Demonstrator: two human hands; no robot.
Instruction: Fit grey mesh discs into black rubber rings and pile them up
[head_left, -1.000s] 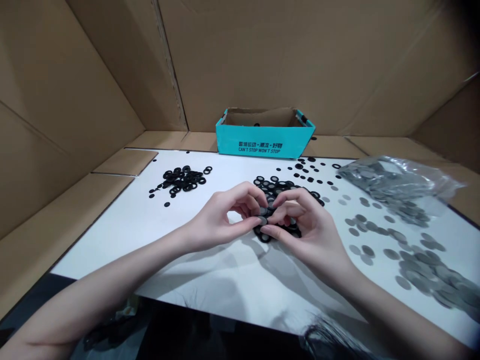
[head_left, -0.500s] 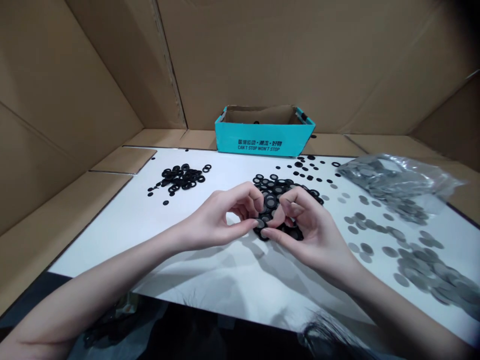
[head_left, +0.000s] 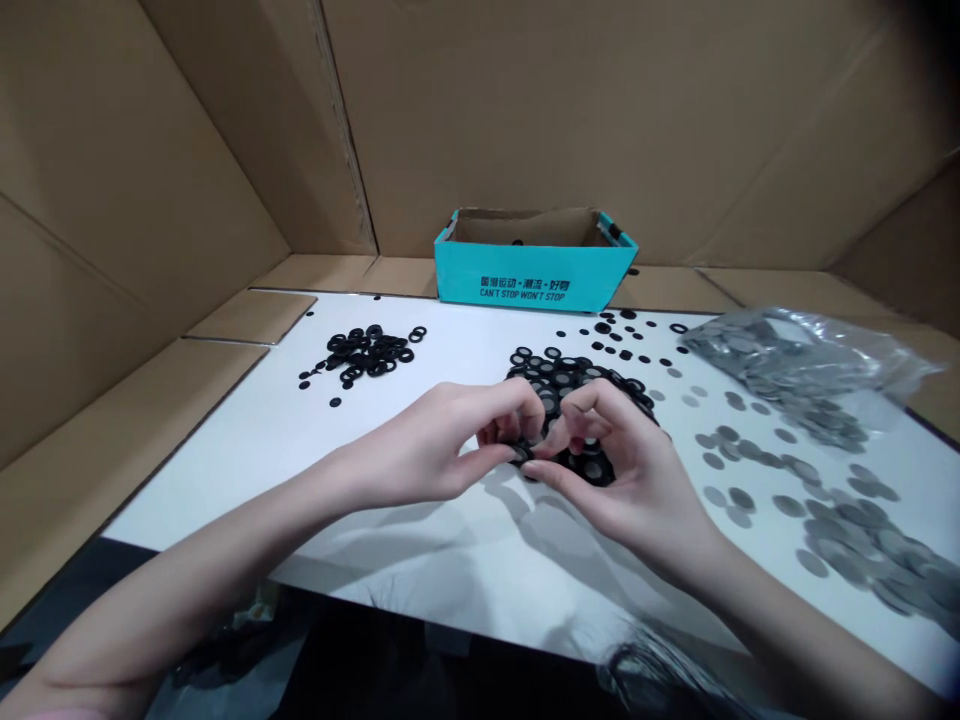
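Fingertips of my left hand (head_left: pixel 465 440) and my right hand (head_left: pixel 619 460) meet over the near edge of a pile. Pinched between them is a small black ring (head_left: pixel 519 455); a grey disc seems to sit against it, partly covered by my fingers. Both hands are closed, thumbs pressed toward the index fingers. Just behind and beneath them lies the pile of black rings with grey discs in their middles (head_left: pixel 564 378), partly hidden by my hands.
Plain black rings (head_left: pixel 367 352) are heaped at the left. Loose grey discs (head_left: pixel 847 540) spread over the right of the white table (head_left: pixel 225 450), near a clear plastic bag (head_left: pixel 795 350) of discs. Small black pieces (head_left: pixel 626 353) lie scattered before a turquoise box (head_left: pixel 532 278). Cardboard walls surround the table.
The left index finger has come down and closed nearer the thumb. A grey disc face showed at the left thumb tip before; now a black ring shows there. The view has shifted slightly.
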